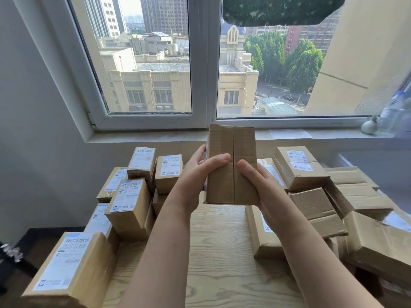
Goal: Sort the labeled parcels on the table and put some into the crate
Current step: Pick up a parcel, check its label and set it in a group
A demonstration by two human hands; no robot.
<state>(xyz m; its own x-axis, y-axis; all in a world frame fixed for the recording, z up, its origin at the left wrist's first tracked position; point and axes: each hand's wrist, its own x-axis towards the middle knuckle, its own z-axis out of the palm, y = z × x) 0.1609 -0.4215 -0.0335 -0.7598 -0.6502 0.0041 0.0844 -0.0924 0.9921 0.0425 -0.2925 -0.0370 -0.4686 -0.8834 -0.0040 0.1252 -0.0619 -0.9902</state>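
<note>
Nearest, the pale wood-grain table (213, 252) shows a bare strip between two crowds of brown cardboard parcels: a labelled stack on the left (131, 203) and a looser, tilted heap on the right (333, 207). Above that strip, the left hand (195, 174) and right hand (255, 181) clasp a plain brown cardboard parcel (231, 156) upright in mid-air, thumbs pressed on its seamed face and fingers wrapped round its sides. Its label is turned away, possibly on the left side, so it could be missorted if read in haste. The forearms pass close to both piles, and a careless sweep could topple the leaning boxes. No crate is in view. Beyond, a small pale vase (369, 127) sits on the window sill (178, 135).
</note>
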